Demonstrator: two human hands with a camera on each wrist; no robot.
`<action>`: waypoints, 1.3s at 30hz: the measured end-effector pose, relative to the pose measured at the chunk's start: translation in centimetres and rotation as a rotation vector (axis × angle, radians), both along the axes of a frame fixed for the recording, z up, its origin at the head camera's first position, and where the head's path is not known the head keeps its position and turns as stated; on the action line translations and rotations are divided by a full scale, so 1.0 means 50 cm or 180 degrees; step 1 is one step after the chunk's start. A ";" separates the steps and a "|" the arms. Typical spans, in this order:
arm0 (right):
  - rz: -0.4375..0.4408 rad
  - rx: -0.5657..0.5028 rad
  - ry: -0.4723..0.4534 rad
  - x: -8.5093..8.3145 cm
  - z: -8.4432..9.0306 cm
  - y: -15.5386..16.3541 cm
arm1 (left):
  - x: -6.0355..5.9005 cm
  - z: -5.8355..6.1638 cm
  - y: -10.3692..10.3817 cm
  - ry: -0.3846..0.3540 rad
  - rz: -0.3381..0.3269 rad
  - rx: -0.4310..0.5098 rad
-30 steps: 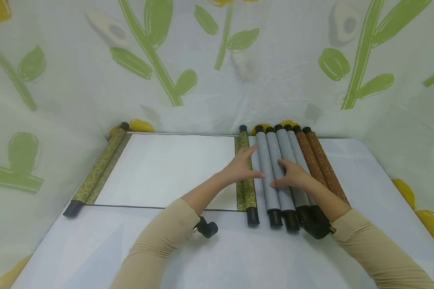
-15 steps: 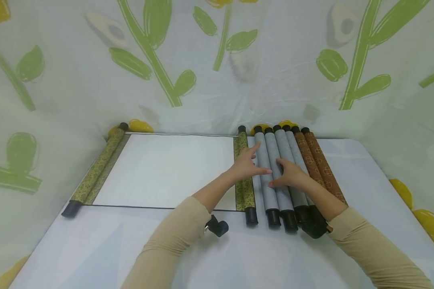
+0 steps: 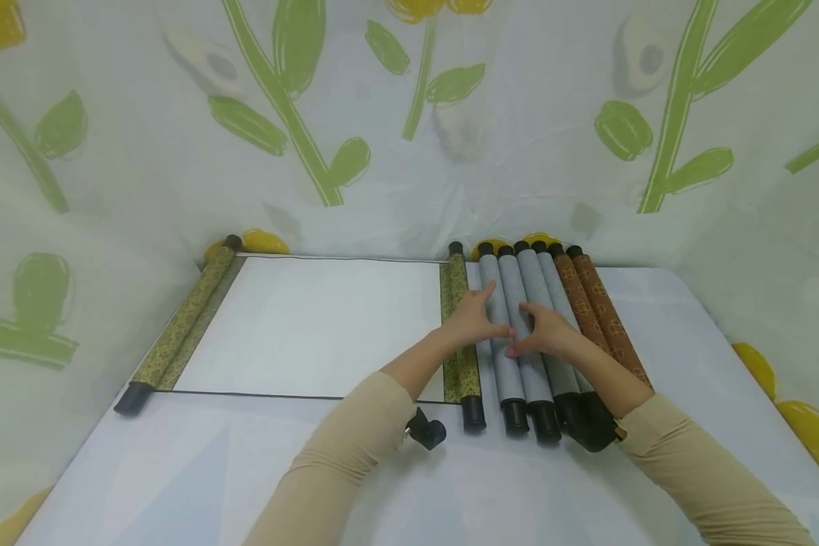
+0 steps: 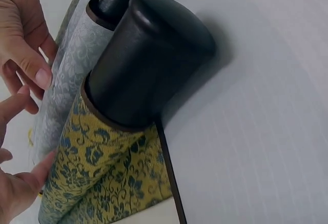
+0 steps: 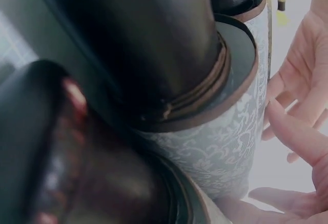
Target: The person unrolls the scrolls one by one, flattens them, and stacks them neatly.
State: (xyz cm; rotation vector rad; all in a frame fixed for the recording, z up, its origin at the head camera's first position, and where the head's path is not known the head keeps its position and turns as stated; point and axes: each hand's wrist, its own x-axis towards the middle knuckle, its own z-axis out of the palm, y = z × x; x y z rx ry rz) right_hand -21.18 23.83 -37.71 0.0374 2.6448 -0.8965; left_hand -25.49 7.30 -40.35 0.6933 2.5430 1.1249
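Under both hands lie grey rolled scrolls (image 3: 512,326). The left hand (image 3: 473,318) rests on the leftmost one, fingers straight. The right hand (image 3: 544,331) touches its neighbours, fingers loosely bent; its palm hides any grip. Brown scrolls (image 3: 597,307) lie beyond the right fingers.

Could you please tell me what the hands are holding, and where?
Nothing gripped: both hands rest open-fingered on the middle of the leftmost grey patterned rolled scroll.

I am wearing long beige sleeves (image 3: 341,447) covering both my arms down to the wrists; my left hand (image 3: 469,322) and right hand (image 3: 549,334) are showing bare, ungloved.
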 end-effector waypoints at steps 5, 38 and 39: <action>-0.0002 -0.0084 -0.0020 -0.001 0.003 -0.005 | -0.003 0.000 0.008 -0.0120 0.0118 -0.0031; -0.0133 -0.1257 -0.0504 -0.017 0.005 0.013 | 0.021 0.028 0.053 -0.0552 0.0537 0.0035; -0.0143 -0.1265 -0.0496 -0.016 0.005 0.012 | 0.020 0.029 0.054 -0.0545 0.0527 0.0027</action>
